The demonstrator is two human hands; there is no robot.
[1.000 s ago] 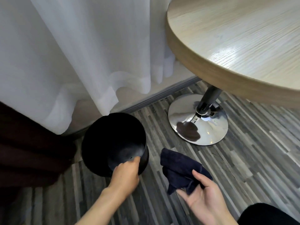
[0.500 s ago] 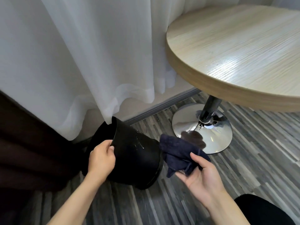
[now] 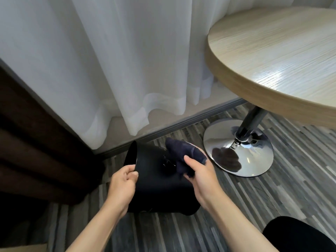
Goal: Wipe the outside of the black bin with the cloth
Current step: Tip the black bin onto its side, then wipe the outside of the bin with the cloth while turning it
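Note:
The black bin (image 3: 156, 186) is tipped on its side above the striped floor, its open mouth facing left. My left hand (image 3: 123, 186) grips the bin's rim at the near left. A dark navy cloth (image 3: 183, 155) lies bunched against the bin's upper outer wall. My right hand (image 3: 201, 177) holds that cloth and presses it on the bin. The bin's inside and its base are hidden from me.
A round wooden table (image 3: 276, 70) overhangs at the right on a dark pole with a shiny chrome base (image 3: 240, 148). White sheer curtains (image 3: 127, 60) hang behind the bin. A dark brown curtain (image 3: 36, 151) fills the left. Striped grey floor (image 3: 272, 188) spreads to the right.
The bin went from standing upright to lying tipped with its mouth to the left. My left hand shifted along the rim. My right hand brought the cloth onto the bin's outer wall.

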